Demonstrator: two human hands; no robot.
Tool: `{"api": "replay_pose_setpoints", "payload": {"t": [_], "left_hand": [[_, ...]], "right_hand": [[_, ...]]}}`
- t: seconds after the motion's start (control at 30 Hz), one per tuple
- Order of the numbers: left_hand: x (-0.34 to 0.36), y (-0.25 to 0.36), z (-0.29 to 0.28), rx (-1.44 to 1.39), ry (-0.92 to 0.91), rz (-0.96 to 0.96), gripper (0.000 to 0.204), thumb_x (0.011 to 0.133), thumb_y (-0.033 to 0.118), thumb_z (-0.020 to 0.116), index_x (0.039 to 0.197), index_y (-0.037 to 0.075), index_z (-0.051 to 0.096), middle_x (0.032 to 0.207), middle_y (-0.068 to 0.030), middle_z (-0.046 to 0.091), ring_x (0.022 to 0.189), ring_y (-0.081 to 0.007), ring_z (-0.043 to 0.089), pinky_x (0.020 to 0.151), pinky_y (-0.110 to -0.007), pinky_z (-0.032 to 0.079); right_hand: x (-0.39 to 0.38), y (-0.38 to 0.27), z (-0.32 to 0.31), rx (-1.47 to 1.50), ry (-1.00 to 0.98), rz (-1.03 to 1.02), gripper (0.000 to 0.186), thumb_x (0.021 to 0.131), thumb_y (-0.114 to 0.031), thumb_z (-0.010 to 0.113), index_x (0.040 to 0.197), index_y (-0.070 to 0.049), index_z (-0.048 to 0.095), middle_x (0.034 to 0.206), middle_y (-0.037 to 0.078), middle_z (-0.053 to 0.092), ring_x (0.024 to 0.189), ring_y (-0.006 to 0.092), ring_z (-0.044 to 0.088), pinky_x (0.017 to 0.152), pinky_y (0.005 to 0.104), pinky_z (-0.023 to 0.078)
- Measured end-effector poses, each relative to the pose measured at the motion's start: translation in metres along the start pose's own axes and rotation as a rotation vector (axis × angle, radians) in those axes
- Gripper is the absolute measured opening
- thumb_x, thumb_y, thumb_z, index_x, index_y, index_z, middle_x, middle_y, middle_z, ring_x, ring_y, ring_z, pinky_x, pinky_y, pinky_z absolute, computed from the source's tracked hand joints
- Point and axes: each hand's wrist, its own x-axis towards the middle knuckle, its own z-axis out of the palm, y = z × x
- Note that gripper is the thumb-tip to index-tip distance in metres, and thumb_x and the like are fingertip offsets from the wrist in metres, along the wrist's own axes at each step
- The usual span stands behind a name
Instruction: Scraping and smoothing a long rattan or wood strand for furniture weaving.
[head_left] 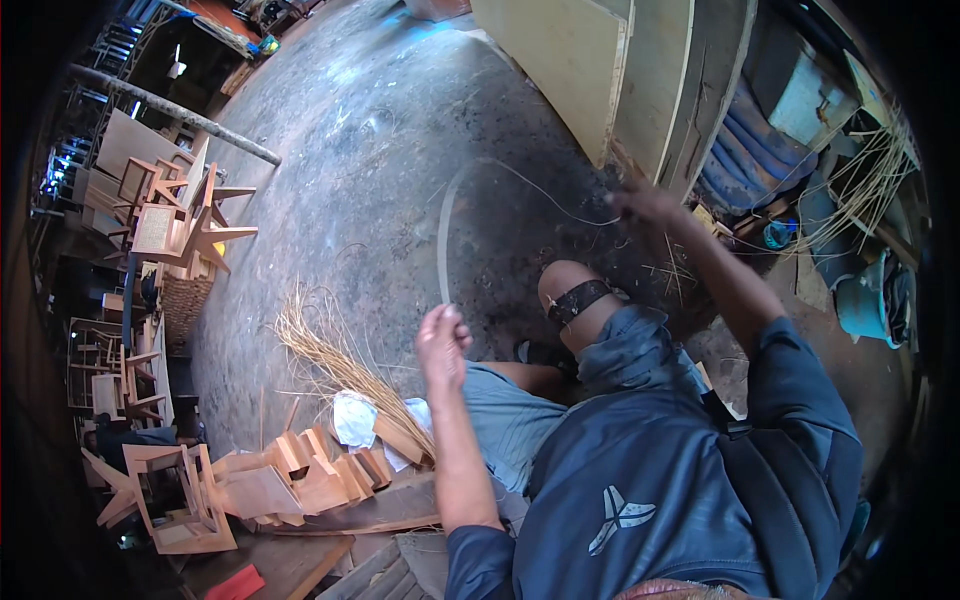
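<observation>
A long, thin cane strand point(446, 235) arcs above the floor between my hands. My left hand point(443, 340), in front of my thigh, is closed with one end of the strand rising from the fingers. Out to the right, my right hand point(645, 205) is somewhat blurred, and the strand's other end runs to its closed fingers. A dark strap point(580, 298) is wrapped round my bent leg near the knee. To the left of my left hand lies a bundle of loose cane strands point(325, 340), its lower end by a white cloth point(355, 418).
Large boards point(570, 60) lean at the upper right, near my right hand. Beyond them are more loose strands point(870, 190) and a teal bucket point(868, 300). Wooden blocks point(320, 475) lie at lower left. Wooden chair frames point(180, 225) stand along the left, near a long pole point(190, 118).
</observation>
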Motion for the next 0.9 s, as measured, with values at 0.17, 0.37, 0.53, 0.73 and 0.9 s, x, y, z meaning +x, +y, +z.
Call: {"api": "replay_pose_setpoints", "payload": {"t": [0.17,0.37,0.53,0.73,0.9], "left_hand": [[-0.009,-0.006,0.081,0.339,-0.283,0.119,0.015,0.089,0.019,0.058,0.093,0.005,0.058,0.062,0.0040,0.051,0.045,-0.0006,0.038,0.040,-0.015,0.029],[-0.032,-0.011,0.089,0.390,-0.382,0.078,0.015,0.090,0.017,0.056,0.088,0.003,0.060,0.065,0.0034,0.052,0.057,-0.0028,0.044,0.051,-0.017,0.035],[-0.054,-0.025,0.079,0.383,-0.438,-0.007,0.015,0.091,0.018,0.056,0.091,0.004,0.059,0.065,0.0033,0.051,0.055,-0.0026,0.043,0.049,-0.016,0.034],[-0.064,-0.037,0.066,0.364,-0.438,-0.001,0.015,0.091,0.019,0.056,0.093,0.004,0.059,0.065,0.0045,0.049,0.054,-0.0019,0.040,0.049,-0.016,0.032],[-0.071,-0.036,0.061,0.453,-0.407,0.119,0.013,0.090,0.016,0.056,0.089,0.003,0.059,0.066,0.0071,0.046,0.054,-0.0012,0.037,0.048,-0.017,0.029]], "right_hand": [[-0.102,-0.039,0.059,0.451,-0.202,-0.060,0.022,0.089,-0.024,0.053,0.079,-0.005,0.057,0.063,-0.001,0.049,0.052,0.0068,0.043,0.045,0.0218,0.035],[-0.121,-0.050,0.096,0.815,-0.499,-0.200,0.026,0.087,-0.028,0.058,0.091,-0.002,0.055,0.062,0.000,0.049,0.047,0.0073,0.045,0.040,0.0206,0.036],[-0.111,-0.038,0.104,0.751,-0.479,-0.148,0.024,0.088,-0.027,0.058,0.088,-0.004,0.052,0.062,0.000,0.049,0.046,0.0070,0.045,0.040,0.0195,0.035],[-0.126,-0.042,0.107,0.670,-0.581,-0.138,0.024,0.086,-0.025,0.062,0.094,-0.006,0.050,0.065,-0.001,0.048,0.051,0.0067,0.044,0.043,0.0207,0.035],[-0.119,-0.031,0.107,0.719,-0.572,-0.073,0.024,0.087,-0.025,0.062,0.095,-0.006,0.050,0.066,-0.001,0.048,0.051,0.0069,0.044,0.042,0.0208,0.034]]}}
